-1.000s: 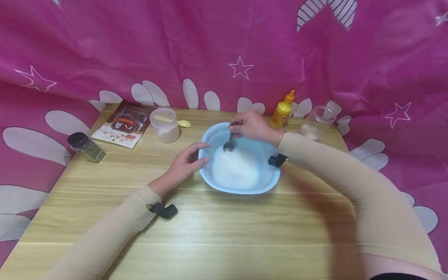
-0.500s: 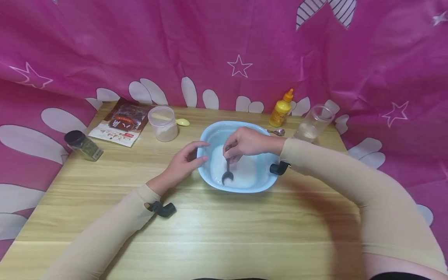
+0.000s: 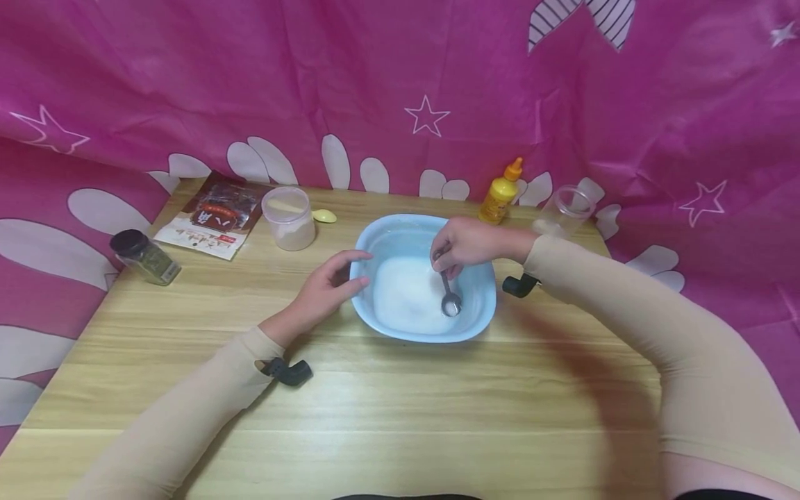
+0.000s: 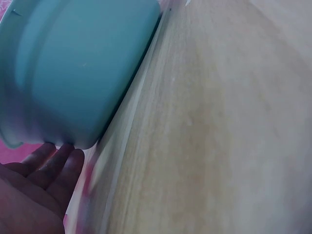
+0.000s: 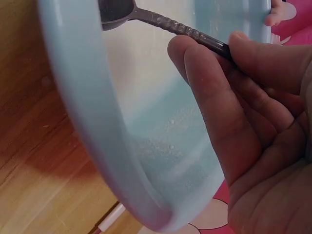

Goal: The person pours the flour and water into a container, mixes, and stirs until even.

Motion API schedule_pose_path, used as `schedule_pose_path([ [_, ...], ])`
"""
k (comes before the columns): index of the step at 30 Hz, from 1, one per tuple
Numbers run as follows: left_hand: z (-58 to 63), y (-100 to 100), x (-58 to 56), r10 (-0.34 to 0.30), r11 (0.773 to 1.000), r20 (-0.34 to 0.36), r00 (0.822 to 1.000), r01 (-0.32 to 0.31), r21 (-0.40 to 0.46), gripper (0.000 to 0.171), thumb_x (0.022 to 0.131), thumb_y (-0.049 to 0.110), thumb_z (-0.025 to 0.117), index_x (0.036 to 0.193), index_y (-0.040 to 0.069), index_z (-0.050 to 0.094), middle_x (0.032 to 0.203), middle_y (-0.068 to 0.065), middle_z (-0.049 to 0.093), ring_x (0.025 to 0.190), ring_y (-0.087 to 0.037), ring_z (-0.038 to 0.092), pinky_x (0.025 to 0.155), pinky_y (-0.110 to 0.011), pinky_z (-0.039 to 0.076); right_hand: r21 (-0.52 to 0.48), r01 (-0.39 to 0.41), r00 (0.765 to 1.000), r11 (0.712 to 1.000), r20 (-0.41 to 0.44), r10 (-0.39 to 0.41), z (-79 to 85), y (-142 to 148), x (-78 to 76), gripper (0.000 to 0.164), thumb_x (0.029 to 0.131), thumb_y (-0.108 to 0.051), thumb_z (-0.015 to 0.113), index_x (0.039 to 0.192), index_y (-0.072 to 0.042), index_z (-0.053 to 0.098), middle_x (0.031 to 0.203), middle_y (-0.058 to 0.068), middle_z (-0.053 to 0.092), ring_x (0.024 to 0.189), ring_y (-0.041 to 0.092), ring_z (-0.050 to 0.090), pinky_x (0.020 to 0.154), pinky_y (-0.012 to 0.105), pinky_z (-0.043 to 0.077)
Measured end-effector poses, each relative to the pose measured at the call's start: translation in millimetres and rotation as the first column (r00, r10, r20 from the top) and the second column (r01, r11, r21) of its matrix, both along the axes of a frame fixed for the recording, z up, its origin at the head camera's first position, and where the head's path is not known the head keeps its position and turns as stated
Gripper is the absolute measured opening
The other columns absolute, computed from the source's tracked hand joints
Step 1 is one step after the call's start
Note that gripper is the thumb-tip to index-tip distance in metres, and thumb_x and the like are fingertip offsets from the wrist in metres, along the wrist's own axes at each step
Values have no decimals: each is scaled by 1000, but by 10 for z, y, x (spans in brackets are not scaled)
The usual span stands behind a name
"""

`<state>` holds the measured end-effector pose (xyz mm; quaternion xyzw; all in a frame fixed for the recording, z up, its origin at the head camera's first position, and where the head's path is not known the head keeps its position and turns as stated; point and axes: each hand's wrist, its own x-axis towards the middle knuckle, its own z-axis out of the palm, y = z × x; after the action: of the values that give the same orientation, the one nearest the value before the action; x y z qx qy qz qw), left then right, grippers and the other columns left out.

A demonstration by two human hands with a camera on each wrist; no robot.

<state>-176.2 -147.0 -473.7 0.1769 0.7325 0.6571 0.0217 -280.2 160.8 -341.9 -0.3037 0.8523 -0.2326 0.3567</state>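
Observation:
A light blue plastic basin (image 3: 369, 318) with milky white contents (image 3: 403, 298) stands on the table. My right hand (image 3: 465, 244) pinches a dark metal spoon (image 3: 451, 303) by its handle between thumb and fingers. The spoon's bowl is low inside the basin, at the right part of the white contents, and holds a little white. In the right wrist view, the ridged spoon handle (image 5: 170, 24) runs out from the fingertips over the basin. My left hand (image 3: 325, 288) rests its nearly straight fingers (image 4: 68, 178) against the basin's left side, with thumb and forefinger at the rim.
Along the back left are a brown-and-white packet (image 3: 212, 215), a clear jar (image 3: 289, 226) of white powder, a yellow spoon (image 3: 324, 216) and a dark-lidded herb jar (image 3: 146, 258). A yellow squeeze bottle (image 3: 500, 194) and a clear tilted container (image 3: 565, 210) stand behind the right forearm.
The spoon has moved from the basin's back left, toward its front, then across to the right side. The left hand has stayed at the rim.

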Motion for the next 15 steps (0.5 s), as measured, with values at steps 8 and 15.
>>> schedule_pose_path([
  [8, 12, -6, 3, -4, 1000, 8, 1000, 4, 3, 46, 106, 9, 75, 150, 7, 64, 156, -14, 62, 134, -38, 65, 101, -31, 63, -65, -48, 996, 997, 69, 52, -55, -175, 113, 14, 104, -11, 79, 111, 1, 83, 98, 5, 82, 91, 21, 83, 84, 35, 69],
  [15, 5, -3, 1, -14, 1000, -2, 1000, 14, 9, 46, 106, 9, 75, 151, 8, 64, 155, -17, 62, 136, -39, 65, 103, -32, 62, -214, -13, 1000, 977, 10, 16, -126, -430, 169, 20, 105, -15, 81, 120, -2, 84, 100, 1, 84, 97, 24, 83, 88, 34, 68],
])
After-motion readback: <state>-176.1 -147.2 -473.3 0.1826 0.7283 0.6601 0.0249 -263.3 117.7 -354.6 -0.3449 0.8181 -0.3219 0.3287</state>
